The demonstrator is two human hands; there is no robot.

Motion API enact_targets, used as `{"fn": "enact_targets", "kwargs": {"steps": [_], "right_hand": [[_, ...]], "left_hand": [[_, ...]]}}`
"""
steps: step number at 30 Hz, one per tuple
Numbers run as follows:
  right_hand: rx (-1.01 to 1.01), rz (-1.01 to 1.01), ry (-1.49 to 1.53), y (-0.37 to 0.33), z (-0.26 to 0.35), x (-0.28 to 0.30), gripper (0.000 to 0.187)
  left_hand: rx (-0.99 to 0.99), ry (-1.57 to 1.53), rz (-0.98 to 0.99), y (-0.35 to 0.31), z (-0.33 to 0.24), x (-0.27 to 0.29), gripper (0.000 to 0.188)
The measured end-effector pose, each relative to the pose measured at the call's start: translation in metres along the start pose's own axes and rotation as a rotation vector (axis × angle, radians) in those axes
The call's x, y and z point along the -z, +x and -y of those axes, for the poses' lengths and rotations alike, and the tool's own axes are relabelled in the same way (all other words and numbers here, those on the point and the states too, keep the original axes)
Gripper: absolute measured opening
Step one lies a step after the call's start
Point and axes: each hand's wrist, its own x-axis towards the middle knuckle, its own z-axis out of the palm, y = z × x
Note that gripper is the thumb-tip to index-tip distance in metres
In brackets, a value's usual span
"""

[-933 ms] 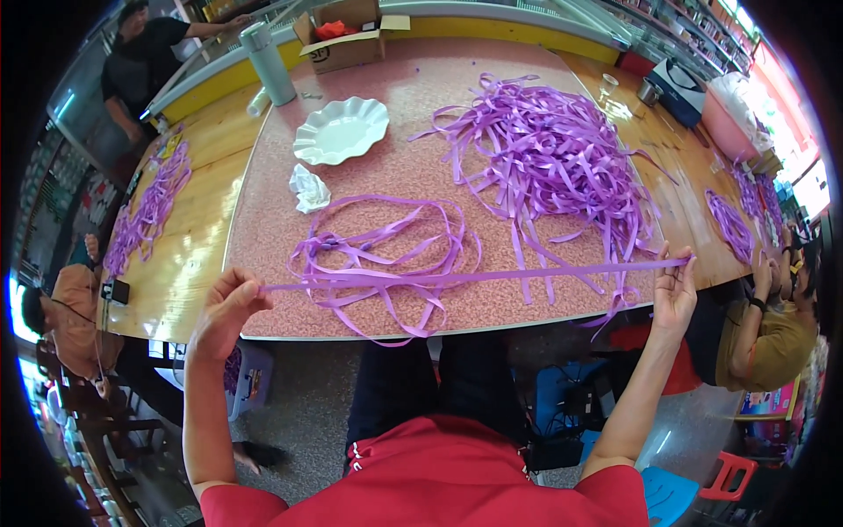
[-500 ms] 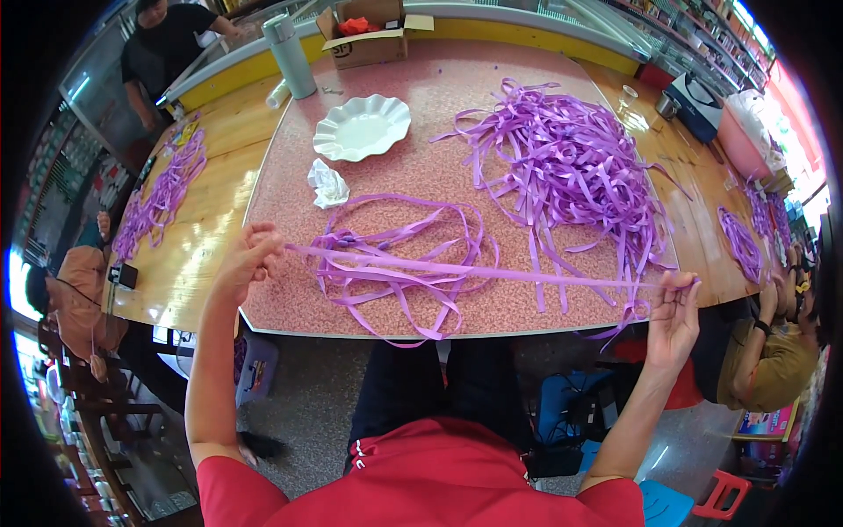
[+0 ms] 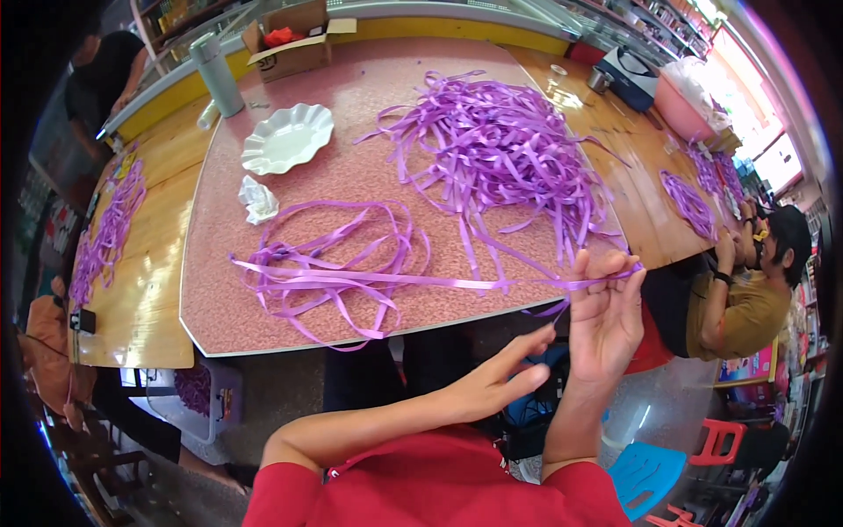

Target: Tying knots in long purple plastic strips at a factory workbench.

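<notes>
My right hand (image 3: 604,327), palm up at the table's near right corner, pinches the end of a purple ribbon (image 3: 479,284) between thumb and fingers. From there the ribbon stretches leftward over the table to a loose coil of purple ribbon (image 3: 373,204). My left hand (image 3: 502,376) is just left of the right wrist, past the table's near edge, fingers extended and thumb apart. It appears to hold nothing. Behind the right hand lies a big tangled heap of purple ribbons (image 3: 500,145), some strands trailing toward me.
A white scalloped plate (image 3: 288,140) and crumpled white tissue (image 3: 257,200) sit left on the pink tabletop (image 3: 215,290). A green flask (image 3: 216,77) and cardboard box (image 3: 294,60) stand behind. A co-worker (image 3: 742,303) handles ribbons at right; a blue stool (image 3: 645,479) is below.
My left hand has let go of the ribbon's left part and crossed over beside my right hand. The ribbon's left end now lies on the coil. The view has shifted rightward.
</notes>
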Motion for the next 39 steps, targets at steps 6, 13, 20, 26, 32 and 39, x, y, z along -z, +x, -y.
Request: {"fn": "enact_targets", "kwargs": {"steps": [6,13,20,26,32,39], "right_hand": [[0.070,-0.043,0.002,-0.022,-0.004,0.015,0.020],[0.066,0.029,-0.036,-0.016,-0.016,0.025,0.016],[0.021,-0.092,0.056,-0.013,-0.023,0.039,0.015],[0.042,-0.170,0.115,-0.011,-0.015,0.064,0.021],[0.035,-0.170,0.143,-0.007,-0.016,0.076,0.026],[0.026,-0.114,0.165,-0.005,-0.010,0.083,0.028]], "left_hand": [[-0.120,-0.853,-0.257,0.049,-0.033,-0.007,0.050],[-0.136,-0.837,-0.474,0.015,-0.055,0.057,0.033],[-0.317,-0.885,-0.642,-0.015,-0.071,0.114,0.025],[-0.534,-0.984,-0.682,-0.042,-0.096,0.169,0.017],[-0.776,-1.087,-0.649,-0.067,-0.111,0.208,0.016],[-0.910,-1.121,-0.670,-0.107,-0.121,0.276,0.016]]}}
